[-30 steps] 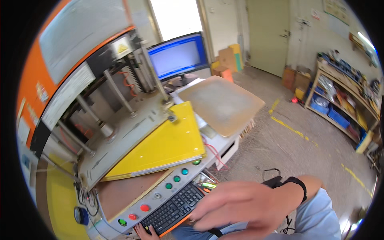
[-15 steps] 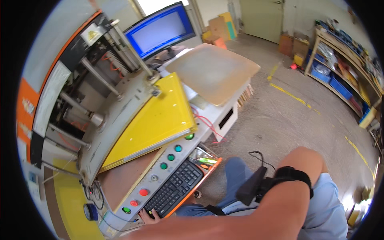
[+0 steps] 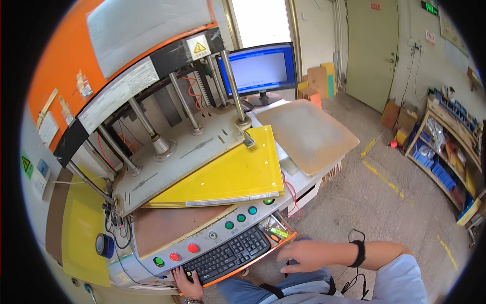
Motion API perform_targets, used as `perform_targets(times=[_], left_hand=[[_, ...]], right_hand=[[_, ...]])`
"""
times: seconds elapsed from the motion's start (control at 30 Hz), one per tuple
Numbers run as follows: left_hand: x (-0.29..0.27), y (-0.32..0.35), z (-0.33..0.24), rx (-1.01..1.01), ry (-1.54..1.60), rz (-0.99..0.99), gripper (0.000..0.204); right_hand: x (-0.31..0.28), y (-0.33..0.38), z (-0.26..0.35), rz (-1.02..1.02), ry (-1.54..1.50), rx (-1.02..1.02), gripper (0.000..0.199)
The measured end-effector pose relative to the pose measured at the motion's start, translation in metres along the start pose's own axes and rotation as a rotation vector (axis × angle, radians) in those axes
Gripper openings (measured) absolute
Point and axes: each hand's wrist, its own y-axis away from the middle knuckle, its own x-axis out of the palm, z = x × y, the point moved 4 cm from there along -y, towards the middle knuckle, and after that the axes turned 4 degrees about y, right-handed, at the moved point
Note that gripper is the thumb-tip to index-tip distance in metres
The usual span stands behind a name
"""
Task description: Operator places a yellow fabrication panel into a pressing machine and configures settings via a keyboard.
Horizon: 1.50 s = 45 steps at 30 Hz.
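My left hand (image 3: 188,285) rests at the left end of a black keyboard (image 3: 228,255), fingers spread over its corner keys. The keyboard lies in an orange-edged pull-out tray below a row of buttons. My right hand (image 3: 306,256) hangs over my lap, just right of the tray, its thumb and fingers apart. A small dark shape shows beside the thumb; I cannot tell what it is. Above the keyboard, a yellow board (image 3: 228,172) sits at a slant under the metal plate (image 3: 187,162) of a press.
A monitor (image 3: 258,71) with a blue screen stands behind the press. A brown board (image 3: 309,134) lies on the white table. Red (image 3: 193,248) and green buttons line the panel. A tape roll (image 3: 105,245) is at the left. Shelves (image 3: 445,147) stand far right.
My right arm has swung back from across the keyboard's front to the right, over my lap. My left hand stays by the keyboard's left end. The view has tilted up and turned.
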Motion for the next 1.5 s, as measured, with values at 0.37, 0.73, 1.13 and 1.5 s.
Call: perform_targets(times=[0.37,0.73,1.13,1.5], left_hand=[[0.0,-0.004,-0.002,0.024,-0.081,0.022,0.068],[-0.004,0.0,-0.008,-0.039,-0.078,0.021,0.066],[-0.011,-0.005,-0.022,-0.017,-0.061,0.0,0.067],[-0.009,-0.001,-0.012,0.015,-0.067,-0.001,0.068]], right_hand=[[0.121,0.05,-0.197,-0.146,0.134,0.417,0.046],[0.157,0.055,-0.228,-0.306,0.096,0.528,0.047],[0.151,0.056,-0.22,-0.318,0.037,0.561,0.04],[0.151,0.056,-0.218,-0.324,0.063,0.573,0.038]])
